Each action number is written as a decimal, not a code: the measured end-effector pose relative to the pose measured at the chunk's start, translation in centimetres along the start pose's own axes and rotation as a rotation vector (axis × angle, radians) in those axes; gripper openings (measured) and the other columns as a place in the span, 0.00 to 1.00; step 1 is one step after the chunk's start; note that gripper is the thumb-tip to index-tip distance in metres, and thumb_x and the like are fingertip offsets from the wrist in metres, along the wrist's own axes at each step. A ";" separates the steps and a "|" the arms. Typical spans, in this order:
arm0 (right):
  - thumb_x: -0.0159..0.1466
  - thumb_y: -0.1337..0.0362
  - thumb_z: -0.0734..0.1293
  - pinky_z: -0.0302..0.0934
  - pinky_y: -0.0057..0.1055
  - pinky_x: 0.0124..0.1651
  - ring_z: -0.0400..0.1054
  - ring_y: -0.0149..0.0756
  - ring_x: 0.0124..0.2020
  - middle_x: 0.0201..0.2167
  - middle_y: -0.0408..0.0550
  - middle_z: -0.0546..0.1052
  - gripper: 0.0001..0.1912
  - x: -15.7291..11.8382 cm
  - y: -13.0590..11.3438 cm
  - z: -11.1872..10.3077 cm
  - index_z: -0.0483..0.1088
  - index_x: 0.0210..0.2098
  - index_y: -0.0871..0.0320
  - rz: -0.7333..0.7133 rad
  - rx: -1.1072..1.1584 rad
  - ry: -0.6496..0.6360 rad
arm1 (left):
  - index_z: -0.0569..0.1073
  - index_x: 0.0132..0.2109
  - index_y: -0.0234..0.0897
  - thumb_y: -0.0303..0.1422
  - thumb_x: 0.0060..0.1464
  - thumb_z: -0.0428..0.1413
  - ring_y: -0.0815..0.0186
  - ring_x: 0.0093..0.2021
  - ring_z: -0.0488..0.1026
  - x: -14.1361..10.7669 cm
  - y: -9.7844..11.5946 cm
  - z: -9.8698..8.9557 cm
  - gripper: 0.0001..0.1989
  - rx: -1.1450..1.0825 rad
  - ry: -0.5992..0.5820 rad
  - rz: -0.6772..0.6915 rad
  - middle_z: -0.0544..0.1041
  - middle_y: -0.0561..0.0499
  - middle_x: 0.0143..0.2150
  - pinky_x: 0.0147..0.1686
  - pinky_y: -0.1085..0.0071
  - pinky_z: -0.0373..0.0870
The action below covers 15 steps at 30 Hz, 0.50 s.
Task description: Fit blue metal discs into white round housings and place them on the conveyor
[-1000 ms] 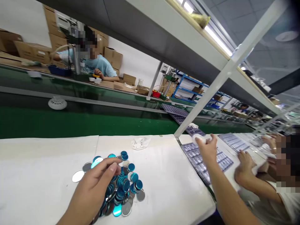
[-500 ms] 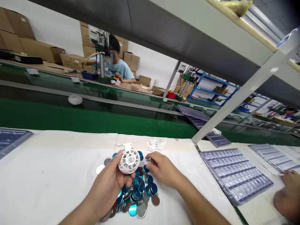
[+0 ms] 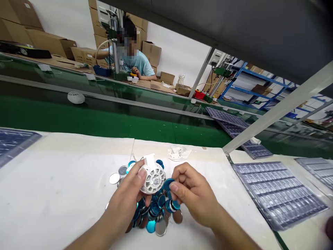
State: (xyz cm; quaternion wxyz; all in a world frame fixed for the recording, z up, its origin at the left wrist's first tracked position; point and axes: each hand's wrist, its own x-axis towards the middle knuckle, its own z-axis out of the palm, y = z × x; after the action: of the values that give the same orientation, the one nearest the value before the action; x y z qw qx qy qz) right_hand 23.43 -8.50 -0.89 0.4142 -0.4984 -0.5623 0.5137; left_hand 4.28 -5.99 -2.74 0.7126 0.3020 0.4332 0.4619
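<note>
A round white slotted part (image 3: 153, 178) with a square tab on top is held in my left hand (image 3: 130, 191), thumb on its rim. Close to its right side, my right hand (image 3: 195, 192) pinches a blue disc (image 3: 168, 184) between thumb and fingers. Under and between both hands lies a heap of blue and silver discs (image 3: 156, 208) on the white table surface (image 3: 65, 184). Some flat silver discs (image 3: 114, 178) sit left of the heap. Part of the heap is hidden behind my left hand.
Clear plastic trays (image 3: 281, 191) lie at the right, another (image 3: 15, 142) at the left. A small white piece (image 3: 179, 152) sits behind the heap. Beyond runs a green conveyor (image 3: 109, 121) carrying a white part (image 3: 76, 97). A slanted post (image 3: 275, 111) stands right; a person (image 3: 137, 64) sits opposite.
My right hand has taken hold of a blue disc from the heap and raised it beside the white part. The view has shifted, and the neighbouring hand at the right has mostly left it.
</note>
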 end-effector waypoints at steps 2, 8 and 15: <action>0.68 0.60 0.66 0.60 0.27 0.28 0.66 0.30 0.25 0.26 0.40 0.74 0.04 -0.7 0.1 1.1 0.67 0.40 0.53 -0.079 -0.003 0.028 | 0.73 0.60 0.43 0.45 0.55 0.63 0.60 0.23 0.69 -0.2 -0.2 0.1 0.28 0.076 0.043 0.007 0.74 0.53 0.23 0.25 0.69 0.69; 0.68 0.65 0.66 0.63 0.27 0.28 0.69 0.31 0.25 0.27 0.41 0.76 0.02 -0.6 0.6 2.4 0.69 0.41 0.52 -0.251 -0.115 0.092 | 0.73 0.61 0.48 0.48 0.53 0.63 0.60 0.26 0.72 -0.9 0.2 0.4 0.30 0.294 0.129 -0.029 0.76 0.52 0.24 0.25 0.71 0.68; 0.67 0.66 0.66 0.62 0.25 0.26 0.68 0.29 0.23 0.25 0.40 0.76 0.03 -0.3 0.3 2.5 0.69 0.40 0.52 -0.283 -0.224 0.158 | 0.71 0.63 0.47 0.53 0.51 0.62 0.58 0.27 0.73 -1.1 0.2 0.4 0.34 0.331 0.111 -0.038 0.76 0.51 0.26 0.22 0.70 0.66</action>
State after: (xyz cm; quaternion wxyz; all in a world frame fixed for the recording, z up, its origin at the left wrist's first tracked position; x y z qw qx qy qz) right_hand 21.04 -9.19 -1.49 0.4671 -0.4960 -0.6461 0.3440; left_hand 4.33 -6.91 -2.06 0.6369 0.3811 0.5475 0.3865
